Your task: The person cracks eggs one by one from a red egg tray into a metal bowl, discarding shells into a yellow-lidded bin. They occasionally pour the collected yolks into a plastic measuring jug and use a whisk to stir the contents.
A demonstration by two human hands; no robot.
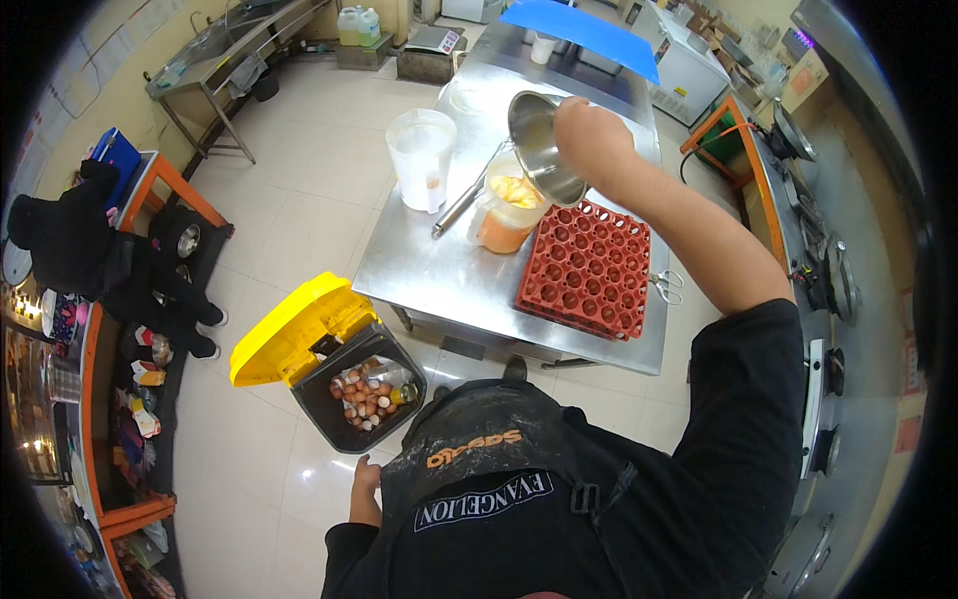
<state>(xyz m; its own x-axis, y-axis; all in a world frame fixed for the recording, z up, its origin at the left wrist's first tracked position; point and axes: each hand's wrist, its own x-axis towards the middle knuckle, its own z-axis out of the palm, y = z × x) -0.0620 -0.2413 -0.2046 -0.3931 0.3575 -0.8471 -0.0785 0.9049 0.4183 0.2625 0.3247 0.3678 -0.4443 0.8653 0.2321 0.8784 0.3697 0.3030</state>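
Note:
My right hand [595,142] grips a stainless steel bowl [535,135], tilted over a translucent plastic pitcher [505,228]. Yellow and orange contents [515,192] show in that pitcher. Left of it a metal whisk [468,202] lies on the steel table [441,266], its wires partly hidden. A second translucent pitcher [421,161] stands farther left. Stacked red plastic egg trays [587,269] lie to the right, with scissors [666,286] beside them. My left hand [367,475] hangs low beside my apron; its fingers are partly hidden and nothing is visible in it.
A black bin [307,400] with a raised yellow lid [288,329] holds eggshells below the table's left corner. A blue sheet [584,34] covers part of the table's far end. Another person [97,254] stands at the left shelves. Burners [838,281] line the right side.

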